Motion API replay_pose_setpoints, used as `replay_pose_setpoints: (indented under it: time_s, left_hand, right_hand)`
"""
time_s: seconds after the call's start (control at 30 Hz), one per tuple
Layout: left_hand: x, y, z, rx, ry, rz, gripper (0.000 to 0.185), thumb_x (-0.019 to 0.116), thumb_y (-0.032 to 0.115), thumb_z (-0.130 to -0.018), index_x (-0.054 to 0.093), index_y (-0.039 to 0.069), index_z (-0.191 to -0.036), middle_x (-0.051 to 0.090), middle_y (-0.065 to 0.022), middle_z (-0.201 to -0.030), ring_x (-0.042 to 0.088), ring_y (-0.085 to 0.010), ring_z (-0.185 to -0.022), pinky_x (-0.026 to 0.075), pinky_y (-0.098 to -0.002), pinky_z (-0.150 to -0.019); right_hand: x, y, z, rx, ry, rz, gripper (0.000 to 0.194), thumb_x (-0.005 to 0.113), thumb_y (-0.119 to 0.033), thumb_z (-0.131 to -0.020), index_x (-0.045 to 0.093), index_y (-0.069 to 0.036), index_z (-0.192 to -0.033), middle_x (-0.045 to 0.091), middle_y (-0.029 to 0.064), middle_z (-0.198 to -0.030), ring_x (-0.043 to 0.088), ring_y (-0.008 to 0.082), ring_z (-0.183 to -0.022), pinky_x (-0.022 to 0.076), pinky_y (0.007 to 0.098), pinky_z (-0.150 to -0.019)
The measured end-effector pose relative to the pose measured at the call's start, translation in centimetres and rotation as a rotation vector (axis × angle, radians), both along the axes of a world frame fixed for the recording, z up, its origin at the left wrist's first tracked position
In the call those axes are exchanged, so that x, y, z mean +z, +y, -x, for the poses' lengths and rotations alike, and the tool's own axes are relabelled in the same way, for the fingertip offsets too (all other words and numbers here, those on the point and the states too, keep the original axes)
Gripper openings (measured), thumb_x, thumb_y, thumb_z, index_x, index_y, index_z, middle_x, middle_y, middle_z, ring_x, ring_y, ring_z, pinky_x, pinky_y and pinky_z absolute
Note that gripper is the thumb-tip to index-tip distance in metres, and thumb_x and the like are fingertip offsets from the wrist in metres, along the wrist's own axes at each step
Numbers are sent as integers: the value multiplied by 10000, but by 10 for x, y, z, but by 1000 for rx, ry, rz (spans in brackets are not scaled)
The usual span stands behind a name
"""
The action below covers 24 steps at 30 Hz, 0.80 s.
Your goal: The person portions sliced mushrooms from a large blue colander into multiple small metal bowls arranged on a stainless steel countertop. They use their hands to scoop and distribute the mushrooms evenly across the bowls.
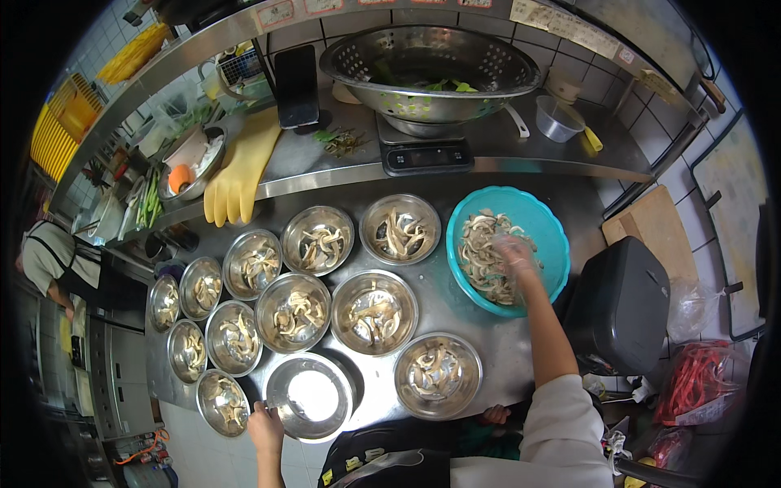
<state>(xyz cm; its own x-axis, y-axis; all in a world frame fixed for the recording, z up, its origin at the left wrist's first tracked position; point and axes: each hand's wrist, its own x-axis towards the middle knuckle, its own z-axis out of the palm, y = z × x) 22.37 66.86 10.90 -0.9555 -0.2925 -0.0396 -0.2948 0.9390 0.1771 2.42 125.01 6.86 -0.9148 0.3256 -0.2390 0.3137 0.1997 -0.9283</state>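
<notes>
My left hand [266, 425] grips the near-left rim of a stainless steel bowl [277, 390], which has no food in it. My right hand [512, 253], in a clear plastic glove, reaches into a teal plastic basin [554, 244]. It is among torn mushroom strips [482, 259]; motion blur hides whether its fingers are closed on any. Several steel bowls with small portions of mushroom strips stand on the steel table [436, 299]. One such bowl [437, 376] is at the front edge, another [223, 402] just left of my left hand.
Above the table, a shelf carries a steel colander [427, 104] with green leaves, a digital scale [427, 157], a phone [297, 85] and a yellow rubber glove [244, 165]. A dark bin [619, 305] stands right of the basin. A person [64, 262] in an apron works at far left.
</notes>
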Motion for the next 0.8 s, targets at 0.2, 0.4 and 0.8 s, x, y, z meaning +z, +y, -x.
replay_pose_setpoints:
  time_s: [0.2,0.4,0.8]
  left_hand:
    - [50,11,-2,46,51,-152,147,645,50,-732,509,7,-768,609,-162,-637,619,-344,-596,469,-395,-541]
    - [113,26,-29,-134,416,-137,100,571,-53,-724,544,0,-803,617,-153,-678,605,-273,-568,472,-337,-532]
    - [96,115,43,35,-34,-1187,147,599,75,-863,469,43,-804,534,-11,-597,572,-85,-521,408,-211,-353]
  right_hand:
    - [-2,-37,2,239,18,-1143,460,690,-312,-717,613,-80,-1106,585,173,-1120,540,304,-1093,410,385,-956]
    - [2,-11,-1,76,277,-914,373,637,-200,-753,618,-84,-1107,498,203,-1216,550,359,-1025,435,401,-908]
    - [154,-110,-85,172,27,535,341,684,-171,-760,602,-41,-1065,609,71,-982,582,168,-814,476,282,-721]
